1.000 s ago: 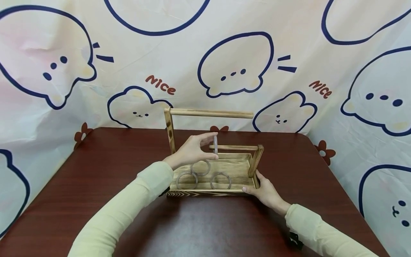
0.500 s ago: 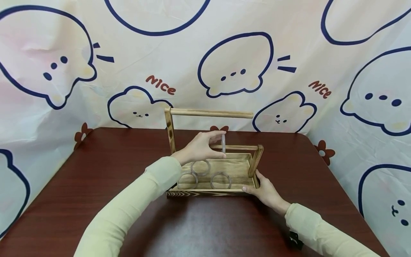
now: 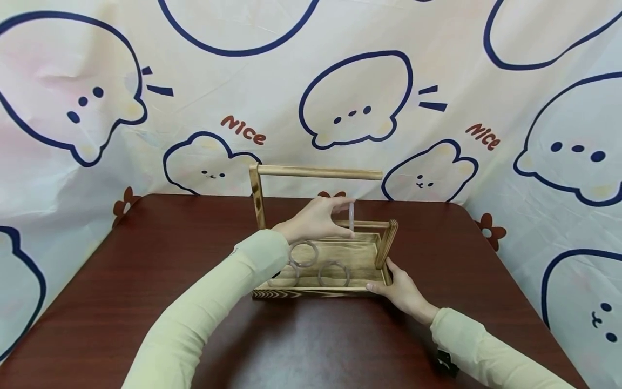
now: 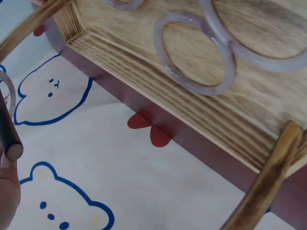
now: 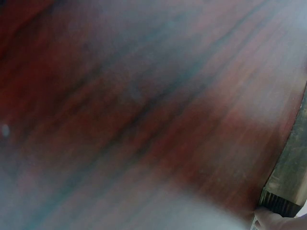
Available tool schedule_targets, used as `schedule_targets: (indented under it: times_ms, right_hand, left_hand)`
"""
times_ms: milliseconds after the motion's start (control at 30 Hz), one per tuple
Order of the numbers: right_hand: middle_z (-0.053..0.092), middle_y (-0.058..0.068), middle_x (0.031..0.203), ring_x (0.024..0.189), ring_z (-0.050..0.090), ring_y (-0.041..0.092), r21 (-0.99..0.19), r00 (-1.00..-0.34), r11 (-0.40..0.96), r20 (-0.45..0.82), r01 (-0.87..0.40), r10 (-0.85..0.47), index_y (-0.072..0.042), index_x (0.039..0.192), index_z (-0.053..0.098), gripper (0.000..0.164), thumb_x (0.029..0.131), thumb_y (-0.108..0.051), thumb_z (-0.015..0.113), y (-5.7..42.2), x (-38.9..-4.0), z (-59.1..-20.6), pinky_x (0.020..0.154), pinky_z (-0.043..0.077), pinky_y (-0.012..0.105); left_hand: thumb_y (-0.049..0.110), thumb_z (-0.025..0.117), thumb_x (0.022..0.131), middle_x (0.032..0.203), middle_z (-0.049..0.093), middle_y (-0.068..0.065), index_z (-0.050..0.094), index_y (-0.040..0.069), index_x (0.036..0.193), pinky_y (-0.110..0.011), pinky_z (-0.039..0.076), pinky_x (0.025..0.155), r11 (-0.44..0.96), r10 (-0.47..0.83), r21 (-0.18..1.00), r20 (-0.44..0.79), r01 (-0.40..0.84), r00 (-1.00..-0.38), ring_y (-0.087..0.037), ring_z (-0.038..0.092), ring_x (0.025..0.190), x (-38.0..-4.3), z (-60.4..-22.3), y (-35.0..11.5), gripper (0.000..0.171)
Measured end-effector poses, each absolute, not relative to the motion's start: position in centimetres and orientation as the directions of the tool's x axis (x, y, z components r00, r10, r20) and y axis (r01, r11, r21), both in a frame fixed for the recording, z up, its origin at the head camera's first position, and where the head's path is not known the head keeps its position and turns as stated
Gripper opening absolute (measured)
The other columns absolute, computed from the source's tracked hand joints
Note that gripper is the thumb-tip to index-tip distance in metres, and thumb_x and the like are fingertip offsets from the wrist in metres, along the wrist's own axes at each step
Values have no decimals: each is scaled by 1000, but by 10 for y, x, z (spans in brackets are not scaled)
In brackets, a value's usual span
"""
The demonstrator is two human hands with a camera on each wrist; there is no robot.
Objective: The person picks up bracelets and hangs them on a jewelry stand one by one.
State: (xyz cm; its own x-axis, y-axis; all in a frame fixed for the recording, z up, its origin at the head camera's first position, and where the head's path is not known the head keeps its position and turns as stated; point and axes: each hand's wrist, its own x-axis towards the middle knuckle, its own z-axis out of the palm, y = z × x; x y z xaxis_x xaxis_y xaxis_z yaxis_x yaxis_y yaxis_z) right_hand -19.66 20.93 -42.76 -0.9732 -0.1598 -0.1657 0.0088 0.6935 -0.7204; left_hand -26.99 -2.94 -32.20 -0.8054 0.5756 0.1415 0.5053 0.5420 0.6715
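Observation:
My left hand [image 3: 316,219] pinches a pale translucent bangle [image 3: 351,217] upright between thumb and fingers. The lower rod [image 3: 371,224] of a wooden two-rod stand [image 3: 357,253] appears to pass through this bangle. In the left wrist view, the rod's round free end [image 4: 14,151] lies near the thumb, and only part of the held bangle [image 4: 9,91] shows. My right hand [image 3: 405,292] grips the tray's front right corner, thumb on the front edge. Inside the tray lie three more bangles: one at the back [image 3: 304,265], one at right [image 3: 333,263], one at left, partly hidden by my sleeve.
The stand's higher rod [image 3: 320,172] runs above and behind my left hand, from the left post [image 3: 257,197]. A shorter post [image 3: 386,246] carries the lower rod. Brown tabletop [image 3: 330,340] surrounds the stand; a cartoon-print cloth [image 3: 272,86] hangs behind.
My left hand has moved right with the bangle, along the lower rod toward its post. My right hand has stayed at the tray corner.

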Motion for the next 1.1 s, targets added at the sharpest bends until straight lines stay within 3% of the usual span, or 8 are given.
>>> schedule_targets:
  times_ms: [767, 1100]
  right_hand:
    - [20, 27, 147, 135, 21, 39, -730, -974, 683, -163, 11, -159, 8, 144, 11, 96, 81, -36, 69, 211, -195, -432, 104, 27, 54]
    - [23, 26, 146, 134, 23, 39, -727, -977, 687, -143, -2, -155, 7, 144, 14, 97, 79, -37, 70, 210, -197, -433, 105, 27, 54]
  left_hand:
    - [38, 77, 72, 133, 53, -2, 42, 17, 138, -29, 42, 97, 535, 654, 611, 139, 584, -744, -14, 51, 120, -277, -322, 3, 78]
    - [37, 77, 72, 131, 54, -1, 43, 16, 138, -28, 44, 96, 557, 645, 592, 134, 583, -753, -13, 54, 117, -281, -326, 13, 77]
